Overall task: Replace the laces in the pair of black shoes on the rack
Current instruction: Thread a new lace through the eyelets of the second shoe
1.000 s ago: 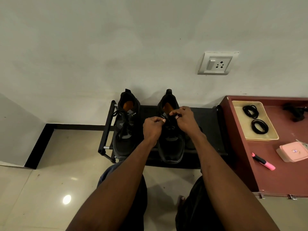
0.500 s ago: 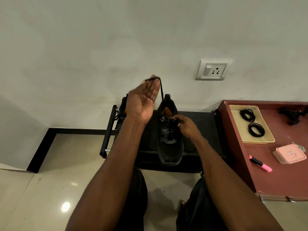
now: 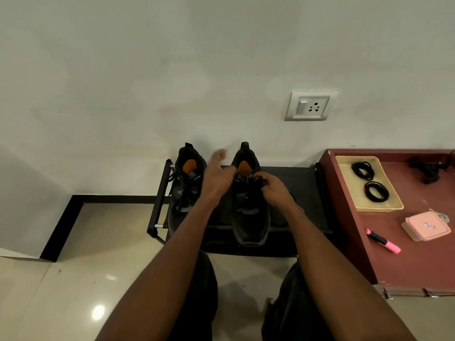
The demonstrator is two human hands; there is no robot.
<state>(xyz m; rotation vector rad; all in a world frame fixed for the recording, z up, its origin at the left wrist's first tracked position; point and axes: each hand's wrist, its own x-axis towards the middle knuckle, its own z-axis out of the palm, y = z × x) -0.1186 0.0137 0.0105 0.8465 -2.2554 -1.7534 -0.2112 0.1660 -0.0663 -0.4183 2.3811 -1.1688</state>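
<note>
Two black shoes stand heel to the wall on a low black rack [image 3: 305, 193]. The left shoe [image 3: 184, 193] has loose black laces hanging at its side. My right hand [image 3: 273, 190] is curled over the top eyelets of the right shoe [image 3: 248, 225] and pinches its lace there. My left hand [image 3: 216, 173] is blurred in motion between the two shoes, fingers stretched out, and no lace shows in it. Two coils of black laces [image 3: 362, 170] [image 3: 376, 191] lie in a cream tray [image 3: 394, 205] to the right.
The tray sits on a low red table [image 3: 418, 267] right of the rack, along with a pink box [image 3: 427, 226], a pink highlighter [image 3: 382, 241] and a dark object [image 3: 427, 168] at the back. A wall socket [image 3: 310, 105] is above. My knees are over the tiled floor.
My left hand rose high with a lace end pulled up from the right shoe, then came back down between the shoes. My right hand stayed at the right shoe's top eyelets.
</note>
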